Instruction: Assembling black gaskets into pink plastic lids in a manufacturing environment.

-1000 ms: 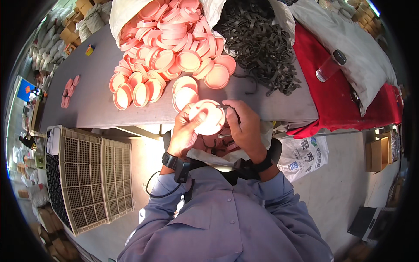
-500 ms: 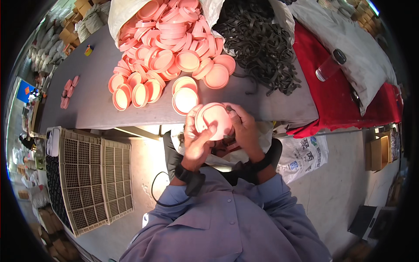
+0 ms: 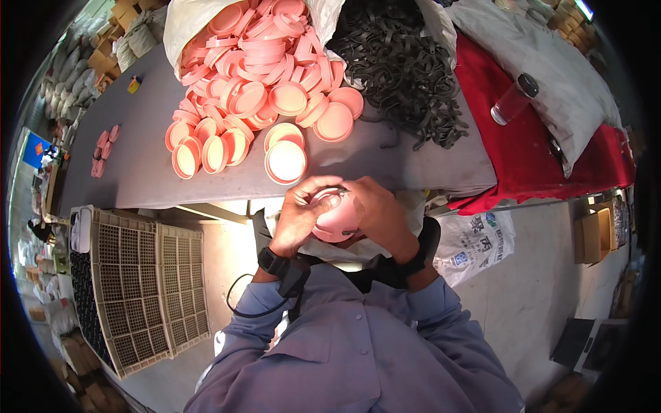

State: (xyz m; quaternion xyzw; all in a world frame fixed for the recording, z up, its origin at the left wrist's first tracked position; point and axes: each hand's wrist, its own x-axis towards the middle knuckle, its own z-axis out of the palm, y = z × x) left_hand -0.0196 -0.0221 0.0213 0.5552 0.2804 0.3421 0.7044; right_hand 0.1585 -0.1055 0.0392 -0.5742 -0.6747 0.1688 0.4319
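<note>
In front of my chest, just off the table's near edge, a pink round lid point(image 3: 336, 224) is held between both hands. My left hand point(image 3: 297, 219) is closed round its left side, with the thumb lying across the face. My right hand point(image 3: 380, 219) presses its bent fingers against the right edge and hides that part. Bits of black strap show at the lid's top and bottom rim; the rest of the strap is hidden. Beyond my hands, two pink lids point(image 3: 285, 162) lie overlapped under a bright patch of light.
A heap of pink lids point(image 3: 265, 62) spills from a white sack on the grey table point(image 3: 148, 151). Black straps point(image 3: 406, 76) pile beside it. Farther right are a red cloth point(image 3: 482, 165), a bottle point(image 3: 513, 100) and a stuffed white sack point(image 3: 551, 82). Plastic crates point(image 3: 131, 282) stand at left.
The lid has tilted and dropped slightly toward me. My right hand has turned over its right edge, with the back of the hand now showing. The view has shifted slightly.
</note>
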